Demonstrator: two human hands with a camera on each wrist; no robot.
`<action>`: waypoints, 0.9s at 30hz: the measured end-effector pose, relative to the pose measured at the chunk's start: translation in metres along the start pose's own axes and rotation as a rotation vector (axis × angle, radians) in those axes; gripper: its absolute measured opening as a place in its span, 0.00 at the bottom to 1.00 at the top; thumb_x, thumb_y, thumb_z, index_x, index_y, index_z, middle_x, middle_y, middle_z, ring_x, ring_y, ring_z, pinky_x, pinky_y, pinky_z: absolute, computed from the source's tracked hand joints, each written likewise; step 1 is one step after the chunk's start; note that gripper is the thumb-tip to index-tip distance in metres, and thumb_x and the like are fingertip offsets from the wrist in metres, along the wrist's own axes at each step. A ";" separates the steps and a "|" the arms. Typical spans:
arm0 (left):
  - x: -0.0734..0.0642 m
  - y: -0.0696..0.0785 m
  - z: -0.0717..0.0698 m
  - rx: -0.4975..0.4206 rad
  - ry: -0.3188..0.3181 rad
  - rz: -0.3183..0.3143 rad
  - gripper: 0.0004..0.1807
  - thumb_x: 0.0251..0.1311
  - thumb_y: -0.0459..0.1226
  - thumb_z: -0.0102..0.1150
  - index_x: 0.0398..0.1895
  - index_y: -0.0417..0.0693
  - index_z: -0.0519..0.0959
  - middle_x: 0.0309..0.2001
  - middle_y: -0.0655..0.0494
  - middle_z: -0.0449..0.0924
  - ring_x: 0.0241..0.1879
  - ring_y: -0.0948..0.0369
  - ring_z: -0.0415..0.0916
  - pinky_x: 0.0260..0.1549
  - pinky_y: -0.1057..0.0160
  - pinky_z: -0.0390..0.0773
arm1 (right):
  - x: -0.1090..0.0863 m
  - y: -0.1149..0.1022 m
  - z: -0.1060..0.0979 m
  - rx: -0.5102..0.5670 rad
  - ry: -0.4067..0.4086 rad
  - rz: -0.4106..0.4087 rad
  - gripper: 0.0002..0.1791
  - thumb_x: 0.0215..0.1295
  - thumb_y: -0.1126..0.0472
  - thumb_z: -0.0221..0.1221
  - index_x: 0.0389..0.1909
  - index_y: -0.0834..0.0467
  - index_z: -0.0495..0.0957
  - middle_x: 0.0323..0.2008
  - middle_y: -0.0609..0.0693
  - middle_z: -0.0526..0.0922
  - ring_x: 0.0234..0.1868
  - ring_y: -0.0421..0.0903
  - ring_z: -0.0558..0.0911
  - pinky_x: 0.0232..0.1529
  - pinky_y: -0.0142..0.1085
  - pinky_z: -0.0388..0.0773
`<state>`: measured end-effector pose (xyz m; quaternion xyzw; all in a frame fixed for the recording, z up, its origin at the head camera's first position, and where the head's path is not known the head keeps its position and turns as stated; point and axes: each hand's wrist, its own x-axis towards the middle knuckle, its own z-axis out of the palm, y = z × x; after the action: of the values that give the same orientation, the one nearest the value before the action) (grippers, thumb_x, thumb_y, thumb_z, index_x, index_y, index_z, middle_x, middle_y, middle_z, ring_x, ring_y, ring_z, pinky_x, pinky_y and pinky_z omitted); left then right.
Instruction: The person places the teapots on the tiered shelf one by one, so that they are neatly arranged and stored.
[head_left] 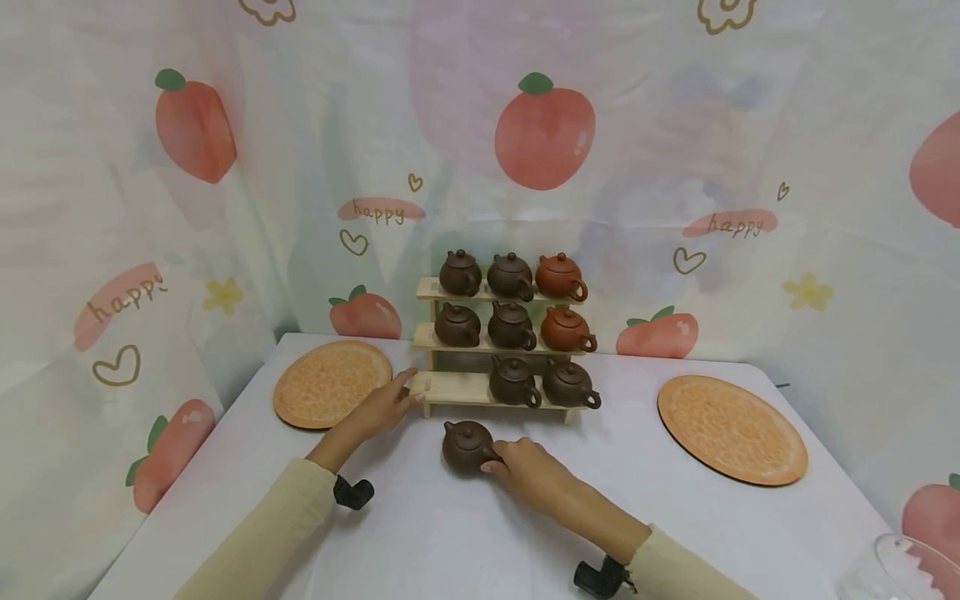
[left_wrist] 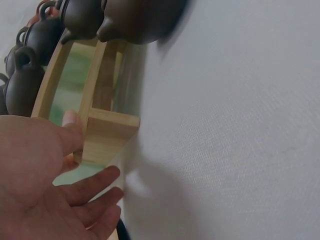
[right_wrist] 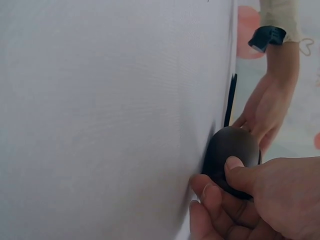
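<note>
My right hand (head_left: pixel 534 477) pinches the handle of a dark brown teapot (head_left: pixel 467 448), held low over the white table in front of the rack, its spout pointing left. In the right wrist view the thumb presses on the near side of this teapot (right_wrist: pixel 232 145). At the left end of the three-step wooden rack (head_left: pixel 456 387), my left hand (head_left: pixel 388 406) pinches the bottom board between thumb and forefinger. Its other fingers (left_wrist: pixel 97 192) spread loosely below the board in the left wrist view. The bottom step's left part is bare, with two dark teapots (head_left: pixel 513 381) to its right.
Dark teapots (head_left: pixel 512 325) and reddish-brown ones (head_left: pixel 567 329) fill the upper two steps. A round orange mat (head_left: pixel 333 383) lies left of the rack, another orange mat (head_left: pixel 731 429) to the right. A clear container (head_left: pixel 892 571) stands at the near right corner. Printed cloth (head_left: pixel 637 125) hangs behind.
</note>
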<state>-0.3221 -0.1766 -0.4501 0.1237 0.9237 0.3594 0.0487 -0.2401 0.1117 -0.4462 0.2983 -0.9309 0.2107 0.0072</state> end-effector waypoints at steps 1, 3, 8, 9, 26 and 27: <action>0.000 0.000 0.000 0.000 0.000 -0.003 0.33 0.82 0.43 0.51 0.82 0.37 0.57 0.61 0.30 0.80 0.61 0.40 0.79 0.60 0.42 0.77 | 0.000 0.000 0.000 -0.003 0.004 -0.006 0.12 0.74 0.57 0.65 0.30 0.57 0.79 0.21 0.44 0.76 0.26 0.41 0.74 0.30 0.40 0.72; -0.001 0.000 -0.001 -0.001 0.000 -0.007 0.33 0.82 0.43 0.51 0.82 0.38 0.57 0.61 0.30 0.80 0.62 0.40 0.79 0.60 0.41 0.77 | 0.000 0.001 -0.001 -0.012 0.010 -0.015 0.13 0.74 0.57 0.65 0.30 0.57 0.78 0.21 0.44 0.75 0.26 0.41 0.74 0.30 0.39 0.72; 0.000 -0.002 -0.002 -0.009 -0.001 -0.004 0.34 0.83 0.43 0.51 0.82 0.38 0.56 0.63 0.29 0.79 0.64 0.39 0.77 0.63 0.40 0.75 | 0.003 0.003 -0.007 -0.007 0.004 -0.025 0.12 0.74 0.58 0.65 0.30 0.58 0.79 0.21 0.44 0.76 0.25 0.40 0.73 0.29 0.37 0.71; 0.001 -0.002 -0.001 -0.010 -0.001 -0.002 0.34 0.83 0.43 0.51 0.82 0.38 0.56 0.63 0.29 0.79 0.64 0.39 0.77 0.62 0.40 0.75 | 0.003 0.003 -0.008 -0.005 0.002 -0.025 0.12 0.75 0.58 0.65 0.30 0.58 0.79 0.21 0.44 0.76 0.25 0.39 0.73 0.28 0.36 0.71; 0.001 -0.003 0.001 -0.017 -0.003 0.003 0.34 0.82 0.42 0.51 0.82 0.38 0.56 0.59 0.32 0.82 0.59 0.42 0.81 0.58 0.43 0.79 | 0.020 -0.009 -0.022 0.103 0.072 -0.011 0.12 0.76 0.62 0.63 0.30 0.61 0.80 0.20 0.44 0.74 0.22 0.38 0.70 0.22 0.30 0.67; 0.001 -0.003 0.001 -0.018 -0.002 0.001 0.34 0.82 0.42 0.51 0.82 0.38 0.56 0.59 0.32 0.82 0.59 0.42 0.81 0.58 0.43 0.79 | 0.023 -0.010 -0.023 0.105 0.079 -0.001 0.12 0.76 0.63 0.63 0.29 0.61 0.80 0.20 0.44 0.74 0.21 0.38 0.70 0.22 0.30 0.67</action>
<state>-0.3236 -0.1778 -0.4532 0.1244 0.9202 0.3676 0.0507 -0.2554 0.1007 -0.4183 0.2902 -0.9174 0.2708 0.0286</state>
